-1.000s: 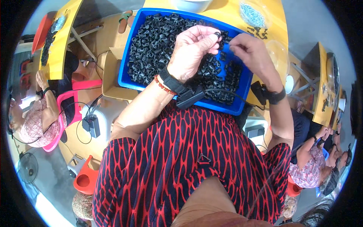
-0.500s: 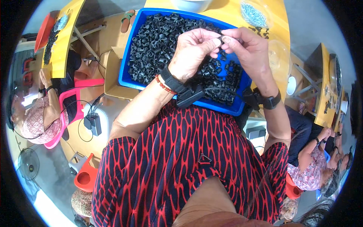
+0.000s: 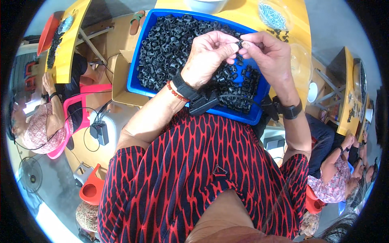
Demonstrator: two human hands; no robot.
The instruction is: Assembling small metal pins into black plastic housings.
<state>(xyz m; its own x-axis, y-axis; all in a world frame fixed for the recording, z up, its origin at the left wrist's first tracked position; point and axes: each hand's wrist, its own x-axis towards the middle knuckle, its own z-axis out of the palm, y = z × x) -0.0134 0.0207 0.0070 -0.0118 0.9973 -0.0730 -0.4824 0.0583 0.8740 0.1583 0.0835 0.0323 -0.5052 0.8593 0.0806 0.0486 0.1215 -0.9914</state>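
Over a blue plastic bin, my two hands meet fingertip to fingertip. Between them is a small black plastic part, mostly covered by the fingers. My left hand pinches it from the left with thumb and forefinger. From the other side, my right hand grips it the same way. Many loose black plastic parts, ring-like or clip-like in shape, fill the bin below. At its right end they lie thinner, and some blue bottom shows.
The bin sits by a yellow table carrying a white bowl, a clear dish of small light-blue pieces and scattered black parts. An open cardboard box stands left of the bin. Other people sit at tables on both sides.
My hands stay in nearly the same spot. The fingers have shifted slightly and more of the small black part shows between them. My right hand sits a little farther right.
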